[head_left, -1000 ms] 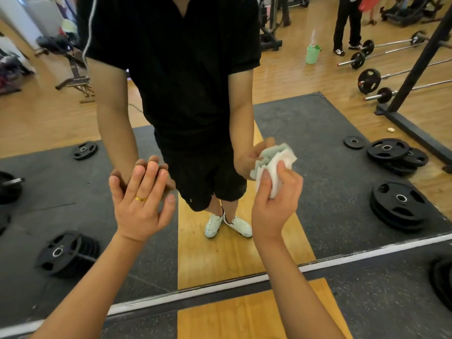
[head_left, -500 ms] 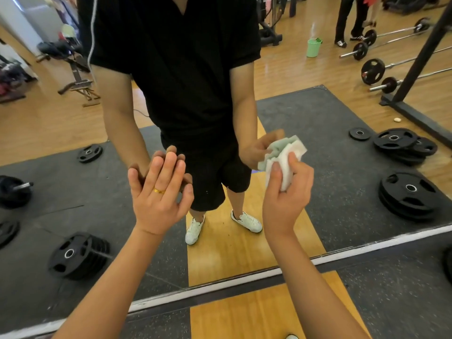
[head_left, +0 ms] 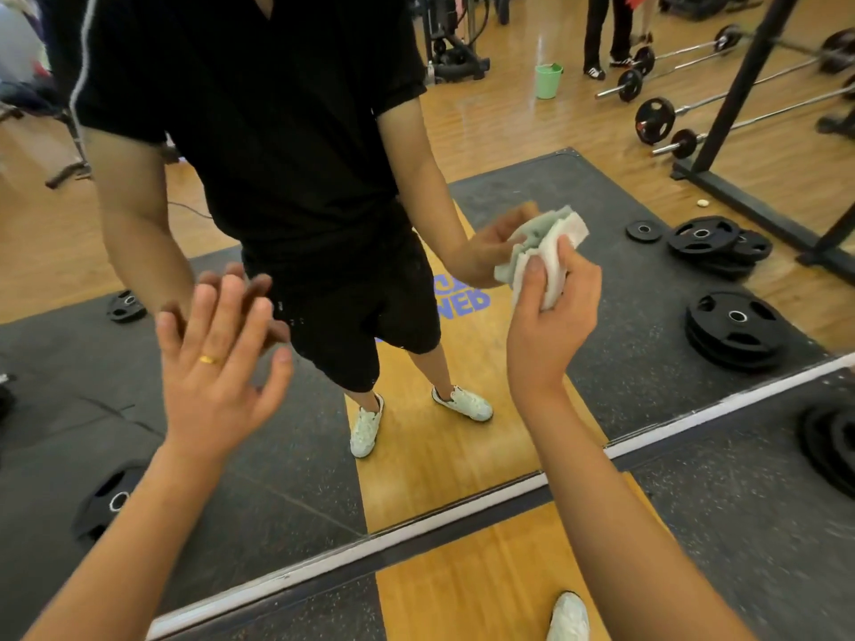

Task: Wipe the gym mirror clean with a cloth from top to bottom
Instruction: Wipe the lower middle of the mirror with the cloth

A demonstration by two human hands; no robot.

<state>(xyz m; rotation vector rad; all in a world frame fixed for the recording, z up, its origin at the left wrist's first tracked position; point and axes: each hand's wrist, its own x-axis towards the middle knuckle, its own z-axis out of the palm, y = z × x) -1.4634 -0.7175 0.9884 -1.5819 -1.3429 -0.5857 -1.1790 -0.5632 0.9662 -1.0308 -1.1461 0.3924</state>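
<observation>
The right hand [head_left: 546, 330] grips a folded white cloth [head_left: 553, 266], with thumb and fingers curled round it. The cloth meets its own reflection on the mirror [head_left: 624, 358], in the lower part of the glass. The left hand [head_left: 217, 367] is wide open and holds nothing, its fingers spread toward the glass, with a gold ring [head_left: 210, 359] on one finger. Black plates [head_left: 735, 328] show in the mirror at the right.
</observation>
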